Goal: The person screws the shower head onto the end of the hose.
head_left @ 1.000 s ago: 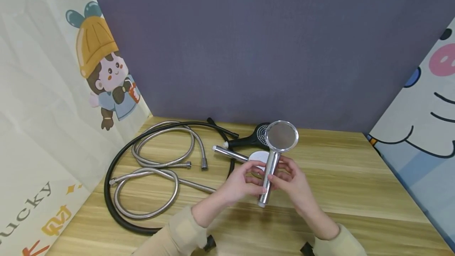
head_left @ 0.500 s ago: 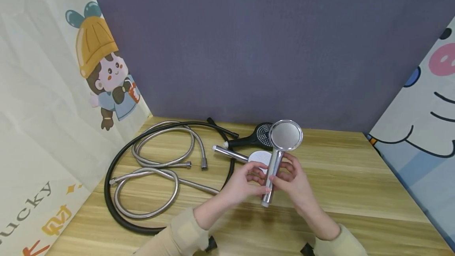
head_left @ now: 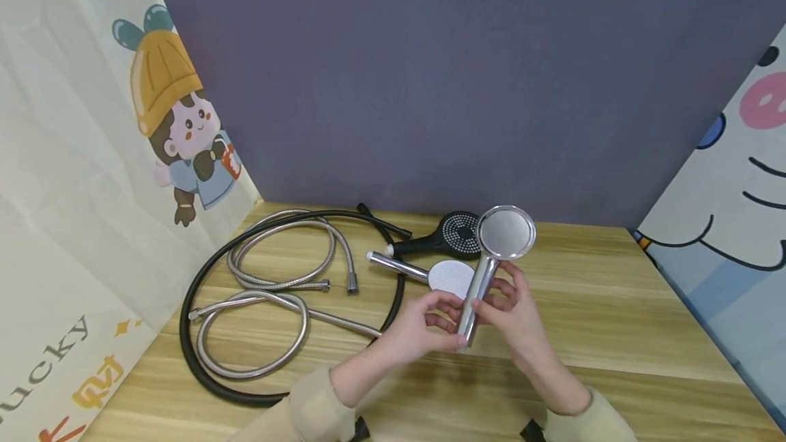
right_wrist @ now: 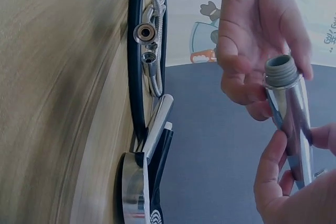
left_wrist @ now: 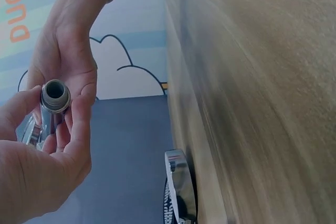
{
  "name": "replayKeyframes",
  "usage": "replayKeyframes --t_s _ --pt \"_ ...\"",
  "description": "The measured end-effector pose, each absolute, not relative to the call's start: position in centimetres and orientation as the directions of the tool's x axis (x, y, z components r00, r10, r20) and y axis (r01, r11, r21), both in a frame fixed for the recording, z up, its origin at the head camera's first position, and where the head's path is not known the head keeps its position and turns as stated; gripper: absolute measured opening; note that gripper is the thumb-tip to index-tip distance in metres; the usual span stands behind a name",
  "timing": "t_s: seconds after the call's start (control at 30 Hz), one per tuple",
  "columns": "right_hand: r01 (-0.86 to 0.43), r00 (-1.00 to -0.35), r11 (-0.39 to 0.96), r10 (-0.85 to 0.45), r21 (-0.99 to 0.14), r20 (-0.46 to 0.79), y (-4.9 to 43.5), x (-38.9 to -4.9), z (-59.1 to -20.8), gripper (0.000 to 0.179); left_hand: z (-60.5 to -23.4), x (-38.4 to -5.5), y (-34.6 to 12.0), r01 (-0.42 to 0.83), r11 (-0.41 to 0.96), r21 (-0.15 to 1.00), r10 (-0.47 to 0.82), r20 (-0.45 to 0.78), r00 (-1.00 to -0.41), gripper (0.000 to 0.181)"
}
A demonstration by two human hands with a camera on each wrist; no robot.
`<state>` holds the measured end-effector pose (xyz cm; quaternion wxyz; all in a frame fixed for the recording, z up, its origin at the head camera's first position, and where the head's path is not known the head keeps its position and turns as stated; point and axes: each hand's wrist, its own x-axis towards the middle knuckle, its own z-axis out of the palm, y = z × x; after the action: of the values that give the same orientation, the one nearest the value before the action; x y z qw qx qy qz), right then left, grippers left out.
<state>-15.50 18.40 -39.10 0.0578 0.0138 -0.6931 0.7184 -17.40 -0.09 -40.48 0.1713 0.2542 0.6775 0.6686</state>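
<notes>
Well left of the grip, a black hose (head_left: 185,333) curves past two silver hoses, an upper one (head_left: 351,264) and a lower one (head_left: 340,320). The head view gives their loops from above; the right wrist view adds a hollow hose fitting (right_wrist: 145,33), seen end-on. The left hand (head_left: 416,333) pinches the silver shower head (head_left: 483,280) near its lower end, thumb against fingers. Both wrist views look into the open, threaded mouth there, which the head view does not show. Just beyond the left fingers lies a white-faced shower head (head_left: 450,277), and farther off, a black shower head (head_left: 439,241). The silver one is held tilted above the table (head_left: 602,305), its round face beyond the grip, fully seen only from the head. The right hand (head_left: 517,319) pinches the handle higher up. Behind it, the left wrist view alone shows orange lettering (left_wrist: 20,31).
</notes>
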Motion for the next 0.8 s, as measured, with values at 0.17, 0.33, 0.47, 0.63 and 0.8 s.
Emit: replayKeyframes --t_s 0.17,0.33,0.47,0.63,0.8 --pt "-0.078 -0.995 -0.01 0.068 -0.997 0.077 18.3 -15.3 -39.0 0.084 -40.5 -17.4 -0.3 0.154 -0.001 0.988 0.568 0.127 -0.813 0.051" --pt "-0.061 -0.998 0.002 0.024 -0.998 0.061 18.1 -15.0 -39.0 0.092 -40.7 -17.4 -0.5 0.176 0.021 0.984 0.569 0.133 -0.812 0.052" --pt "-0.034 -0.999 -0.003 0.005 -0.999 0.034 17.9 -14.8 -39.0 0.095 -40.7 -17.4 -0.9 0.186 0.027 0.982 0.588 0.135 -0.797 0.053" --pt "-0.029 -1.0 -0.032 -0.001 -0.999 0.029 17.9 -14.6 -39.1 0.098 -40.5 -17.6 -1.7 0.218 0.063 0.974 0.636 0.129 -0.761 0.059" --pt "-0.053 -0.999 -0.054 0.011 -0.997 0.053 18.0 -14.5 -38.9 0.099 -40.0 -17.9 -3.2 0.281 0.136 0.95 0.686 0.114 -0.718 0.062"
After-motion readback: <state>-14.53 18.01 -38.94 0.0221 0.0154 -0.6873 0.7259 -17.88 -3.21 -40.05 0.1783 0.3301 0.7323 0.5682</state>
